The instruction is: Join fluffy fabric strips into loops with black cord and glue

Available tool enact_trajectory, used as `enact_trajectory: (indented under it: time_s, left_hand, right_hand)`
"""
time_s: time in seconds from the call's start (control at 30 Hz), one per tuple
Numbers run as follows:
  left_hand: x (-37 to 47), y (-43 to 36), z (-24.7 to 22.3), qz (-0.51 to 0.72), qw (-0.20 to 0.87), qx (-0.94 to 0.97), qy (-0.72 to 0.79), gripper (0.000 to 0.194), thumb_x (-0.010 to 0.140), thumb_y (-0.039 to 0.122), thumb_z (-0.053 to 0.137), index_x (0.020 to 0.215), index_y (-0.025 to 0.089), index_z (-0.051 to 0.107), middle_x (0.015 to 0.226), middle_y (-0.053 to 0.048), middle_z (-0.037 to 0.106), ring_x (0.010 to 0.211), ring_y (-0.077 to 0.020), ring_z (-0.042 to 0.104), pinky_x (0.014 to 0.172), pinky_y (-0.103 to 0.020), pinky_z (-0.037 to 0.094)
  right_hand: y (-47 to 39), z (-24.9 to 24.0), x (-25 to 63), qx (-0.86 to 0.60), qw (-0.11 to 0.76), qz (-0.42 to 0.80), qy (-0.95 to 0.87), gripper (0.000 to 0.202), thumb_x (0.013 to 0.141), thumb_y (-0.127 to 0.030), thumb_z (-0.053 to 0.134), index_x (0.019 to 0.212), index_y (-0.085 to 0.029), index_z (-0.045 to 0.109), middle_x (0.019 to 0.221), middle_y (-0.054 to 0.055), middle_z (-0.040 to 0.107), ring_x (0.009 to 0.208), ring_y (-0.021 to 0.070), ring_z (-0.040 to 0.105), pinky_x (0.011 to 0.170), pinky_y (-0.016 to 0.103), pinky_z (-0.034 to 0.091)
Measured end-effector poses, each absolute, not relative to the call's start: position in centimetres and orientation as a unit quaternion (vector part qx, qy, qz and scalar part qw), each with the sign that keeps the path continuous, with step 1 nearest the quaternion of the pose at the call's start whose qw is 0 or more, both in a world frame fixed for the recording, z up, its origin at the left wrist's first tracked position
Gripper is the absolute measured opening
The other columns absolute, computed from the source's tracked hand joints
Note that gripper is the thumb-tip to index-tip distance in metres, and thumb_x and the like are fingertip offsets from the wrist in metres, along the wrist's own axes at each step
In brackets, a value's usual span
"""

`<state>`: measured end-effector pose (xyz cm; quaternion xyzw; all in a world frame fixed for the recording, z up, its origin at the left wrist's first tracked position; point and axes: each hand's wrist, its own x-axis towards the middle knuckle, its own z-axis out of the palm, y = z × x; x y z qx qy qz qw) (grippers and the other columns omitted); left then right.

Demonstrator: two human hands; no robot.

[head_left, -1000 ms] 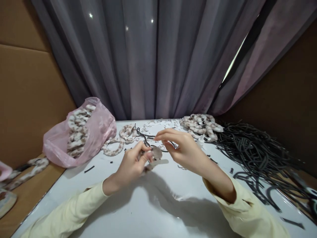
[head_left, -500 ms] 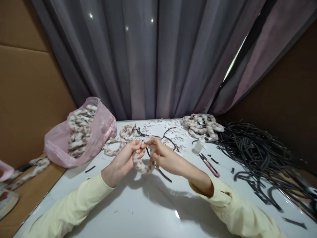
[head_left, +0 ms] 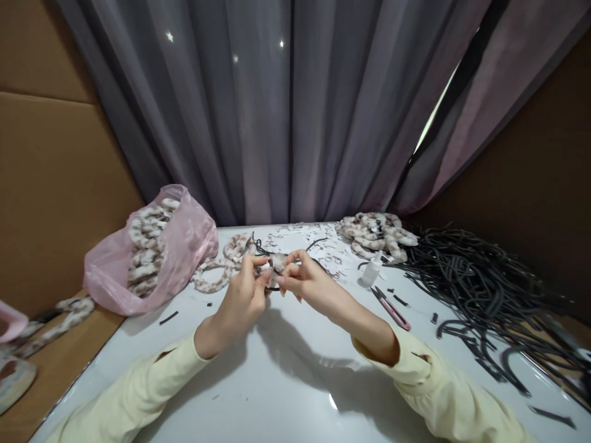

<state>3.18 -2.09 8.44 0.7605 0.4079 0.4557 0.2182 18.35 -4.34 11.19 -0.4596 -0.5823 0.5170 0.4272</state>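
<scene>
A white-and-brown furry tube (head_left: 278,261) is pinched between my two hands above the white table. My left hand (head_left: 244,292) grips its left end with thumb and fingertips. My right hand (head_left: 305,278) pinches the other side, thumb against the fingers. A short dark piece, apparently black cord, shows between the fingertips, and a dark curve lies just below them. Most of the tube is hidden behind the hands. Left of my hands lies another furry tube (head_left: 215,283) in loops on the table.
A pink plastic bag (head_left: 196,227) of furry tubes stands at left. Toward the right are a furry pile (head_left: 369,231), a small clear bottle (head_left: 370,271), pink-handled thread snips (head_left: 392,309) and a heap of black cords (head_left: 480,277). Paper scraps (head_left: 339,249) lie at the back.
The furry loop that hung below my hands is now mostly hidden behind them. My left hand has turned, knuckles up. The cord end below my right hand is gone from view.
</scene>
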Motion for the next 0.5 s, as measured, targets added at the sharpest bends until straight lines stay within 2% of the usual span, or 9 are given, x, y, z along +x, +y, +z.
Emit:
enact_trajectory:
  time_s: [0.07,0.13,0.2,0.3,0.4,0.5]
  left_hand:
    - [3.1,-1.9,7.8,0.475,0.117,0.776,0.398,0.015,0.084,0.018,0.046,0.098,0.017,0.042,0.069,0.000,0.056,0.044,-0.0106,0.049,0.043,-0.022,0.034]
    - [3.0,-1.6,7.4,0.492,0.027,0.790,0.366,0.015,0.084,0.015,0.046,0.098,0.017,0.041,0.077,-0.004,0.058,0.050,-0.0124,0.054,0.044,-0.022,0.037]
    - [2.8,-1.2,7.3,0.490,-0.060,0.810,0.315,0.012,0.084,0.012,0.044,0.095,0.017,0.042,0.077,-0.004,0.057,0.057,-0.0145,0.057,0.049,-0.023,0.040]
    - [2.7,-0.7,7.4,0.448,-0.143,0.845,0.255,0.017,0.081,0.003,0.039,0.083,0.019,0.041,0.067,0.000,0.049,0.058,-0.0155,0.052,0.054,-0.025,0.040]
    - [2.7,-0.7,7.5,0.403,-0.142,0.875,0.226,0.024,0.073,-0.003,0.035,0.072,0.021,0.035,0.061,0.002,0.041,0.053,-0.0150,0.043,0.050,-0.026,0.034]
    - [2.8,-1.3,7.9,0.365,-0.051,0.909,0.194,0.025,0.068,-0.004,0.033,0.074,0.020,0.037,0.062,0.002,0.041,0.053,-0.0133,0.040,0.049,-0.024,0.032]
  right_hand:
    - [-4.3,11.1,18.6,-0.459,0.405,0.504,-0.609,0.018,0.081,-0.017,0.051,0.088,-0.021,0.034,0.058,-0.007,0.055,0.054,0.0092,0.045,0.050,0.019,0.032]
    - [-4.3,11.1,18.9,-0.458,0.356,0.477,-0.660,0.009,0.082,-0.023,0.050,0.082,-0.019,0.042,0.058,-0.004,0.057,0.051,0.0091,0.044,0.048,0.020,0.031]
    - [-4.4,11.3,19.2,-0.455,0.308,0.424,-0.719,0.018,0.083,-0.024,0.048,0.067,-0.017,0.047,0.056,-0.002,0.057,0.049,0.0083,0.042,0.048,0.021,0.030]
    - [-4.7,11.8,19.6,-0.455,0.281,0.309,-0.786,0.027,0.082,-0.015,0.047,0.056,-0.015,0.048,0.050,-0.003,0.049,0.048,0.0076,0.038,0.050,0.021,0.029]
    - [-5.2,12.5,20.2,-0.441,0.275,0.172,-0.837,0.023,0.073,0.000,0.045,0.055,-0.015,0.051,0.052,-0.002,0.049,0.054,0.0091,0.040,0.055,0.022,0.029]
    - [-5.1,12.9,20.9,-0.420,0.268,0.068,-0.865,0.026,0.063,0.007,0.042,0.059,-0.013,0.057,0.061,0.003,0.056,0.065,0.0130,0.045,0.060,0.023,0.032]
